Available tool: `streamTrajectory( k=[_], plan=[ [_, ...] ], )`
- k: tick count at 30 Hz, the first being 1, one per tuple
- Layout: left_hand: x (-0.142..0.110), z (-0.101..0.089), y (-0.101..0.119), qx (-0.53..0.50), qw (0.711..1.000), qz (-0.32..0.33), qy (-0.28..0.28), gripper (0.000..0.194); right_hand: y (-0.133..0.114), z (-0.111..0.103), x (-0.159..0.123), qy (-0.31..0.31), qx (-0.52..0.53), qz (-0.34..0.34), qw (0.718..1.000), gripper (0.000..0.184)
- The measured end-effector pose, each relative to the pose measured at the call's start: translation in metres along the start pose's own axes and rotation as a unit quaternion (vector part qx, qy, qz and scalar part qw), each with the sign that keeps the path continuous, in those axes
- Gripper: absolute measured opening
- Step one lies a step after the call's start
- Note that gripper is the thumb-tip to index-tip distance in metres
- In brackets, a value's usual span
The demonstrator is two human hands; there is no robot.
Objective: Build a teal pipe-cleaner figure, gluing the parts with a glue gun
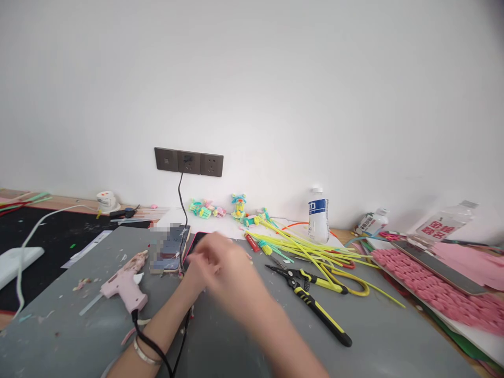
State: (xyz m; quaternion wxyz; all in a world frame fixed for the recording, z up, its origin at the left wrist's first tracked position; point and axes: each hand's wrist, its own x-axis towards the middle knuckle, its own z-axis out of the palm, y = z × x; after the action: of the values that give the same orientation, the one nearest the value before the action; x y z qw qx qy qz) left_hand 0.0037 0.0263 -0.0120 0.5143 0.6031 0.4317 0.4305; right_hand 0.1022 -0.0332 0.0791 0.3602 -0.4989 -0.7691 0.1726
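My right hand [226, 265] is blurred, its fingers curled in toward my left hand [199, 270]. The two hands meet over the grey mat [236, 341], and the right one covers most of the left one's fingers. Whatever lies between them is hidden. Just behind them is a phone with a pink edge [192, 245], partly covered. A pink glue gun [126, 286] lies on its side left of my left forearm. To the right of my right hand, yellow-and-black pliers [303, 294] lie with their handles spread.
Yellow-green strips [303, 247] lie behind the pliers, near a red lighter-like piece [252, 242]. Small colourful figures [238, 206] stand by the wall. A bottle [318, 218] stands at the back. A black cord [180, 197] hangs from the socket [189, 161]. Pink braided material [437, 294] lies right.
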Motion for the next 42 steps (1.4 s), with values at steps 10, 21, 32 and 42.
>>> streamTrajectory(
  k=[10,21,32,42],
  plan=[
    [-0.004,-0.003,0.005,-0.064,0.997,-0.025,-0.019,0.038,0.171,-0.045,-0.012,-0.116,-0.030,0.073,0.990,0.010],
    [-0.003,-0.004,-0.001,-0.039,0.998,-0.031,-0.025,0.034,0.176,-0.033,-0.015,-0.121,-0.076,0.057,0.988,0.014],
    [-0.008,-0.002,0.009,-0.037,0.997,-0.051,-0.038,0.034,0.144,-0.031,-0.021,0.015,0.361,0.205,0.910,0.037],
    [-0.007,0.000,0.010,-0.027,0.997,-0.030,-0.068,0.028,0.121,-0.006,-0.022,0.015,0.465,0.241,0.852,0.043]
  ],
)
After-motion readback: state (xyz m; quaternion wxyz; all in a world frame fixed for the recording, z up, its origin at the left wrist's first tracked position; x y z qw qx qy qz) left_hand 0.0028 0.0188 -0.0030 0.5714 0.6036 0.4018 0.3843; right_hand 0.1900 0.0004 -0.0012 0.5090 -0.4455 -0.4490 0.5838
